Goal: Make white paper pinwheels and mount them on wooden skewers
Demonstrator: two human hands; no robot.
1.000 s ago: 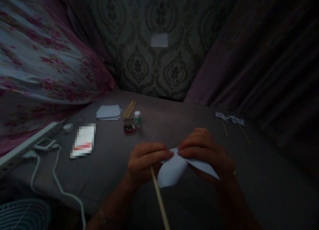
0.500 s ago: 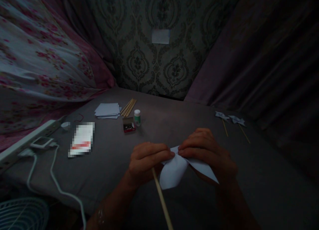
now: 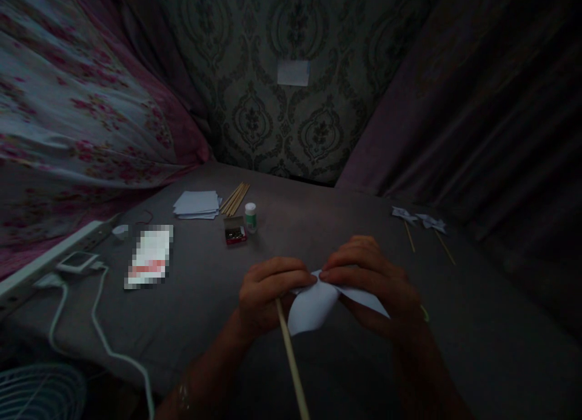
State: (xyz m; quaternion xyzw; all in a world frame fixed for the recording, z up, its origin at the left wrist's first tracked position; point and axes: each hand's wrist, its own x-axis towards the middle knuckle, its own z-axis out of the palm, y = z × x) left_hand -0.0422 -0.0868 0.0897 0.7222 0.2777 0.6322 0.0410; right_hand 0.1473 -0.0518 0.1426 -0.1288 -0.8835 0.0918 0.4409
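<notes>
A folded white paper (image 3: 313,308) with curved flaps is pinched between both hands over the grey surface. My left hand (image 3: 270,293) is closed on the paper's left side and also holds a wooden stick (image 3: 292,362), which slants down toward the bottom edge of the view. My right hand (image 3: 373,280) grips the paper's right side, its fingertips close to the left ones at the paper's centre. The fingers hide part of the centre and the stick's upper end.
Behind the hands are a paper stack (image 3: 197,204), several sticks (image 3: 235,199), a glue bottle (image 3: 250,217) and a small red box (image 3: 235,233). Two paper pinwheels (image 3: 431,223) on sticks lie right. A power strip (image 3: 54,259) with cables and a pixelated packet (image 3: 150,256) are left.
My right hand has shifted slightly left along with the paper, whose lower flaps sit a little higher. The stick's lower end has moved slightly left. Both hands keep their hold.
</notes>
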